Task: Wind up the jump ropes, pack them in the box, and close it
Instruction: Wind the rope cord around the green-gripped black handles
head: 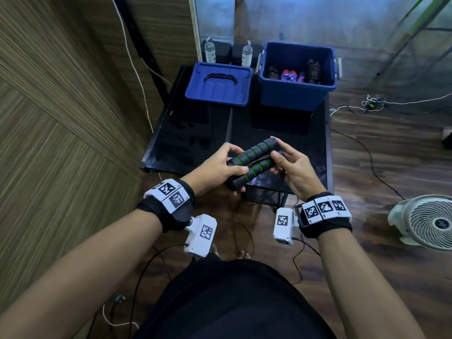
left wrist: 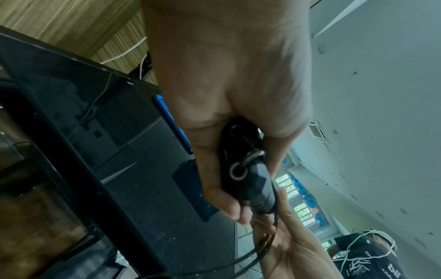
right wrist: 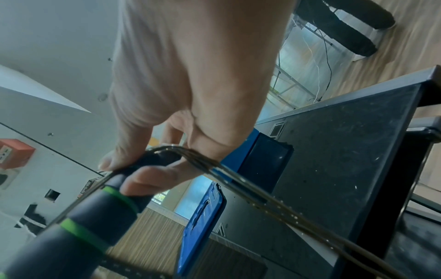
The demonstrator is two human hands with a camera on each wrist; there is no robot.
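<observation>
Fingers (head: 234,150) of the left hand (head: 215,165) curl round two rope handles (head: 254,160); the right hand (head: 292,167) pinches their far ends and the cord (right wrist: 238,181).

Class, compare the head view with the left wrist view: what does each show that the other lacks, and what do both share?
Head view only: the open blue box holding wound ropes, green rings on the two handles, a fan on the floor.

Left wrist view only: the handles' end caps with a metal ring where the cord attaches.

Both: the left hand gripping the handles, the right hand, the black cord, the black table.
</observation>
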